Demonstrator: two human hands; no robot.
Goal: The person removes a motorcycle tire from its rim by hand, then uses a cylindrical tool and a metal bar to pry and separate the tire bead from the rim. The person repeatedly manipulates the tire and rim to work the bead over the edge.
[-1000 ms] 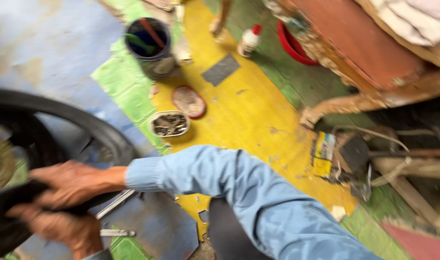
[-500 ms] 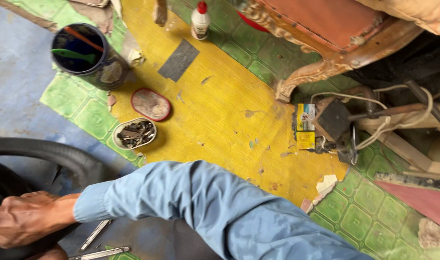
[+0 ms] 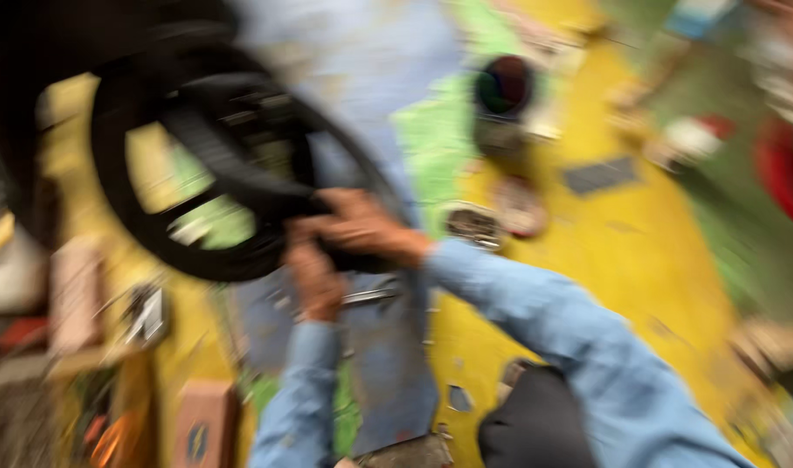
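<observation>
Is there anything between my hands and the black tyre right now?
Nothing visible. Both hands are already on the tyre: the right hand grips its near edge, and the left hand sits just below it against the rim. The picture is blurred, so exact finger placement cannot be told.

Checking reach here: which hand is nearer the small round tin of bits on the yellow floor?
Right. The right hand grips the black tyre just left of the tin; the left hand is lower, farther left.
</observation>
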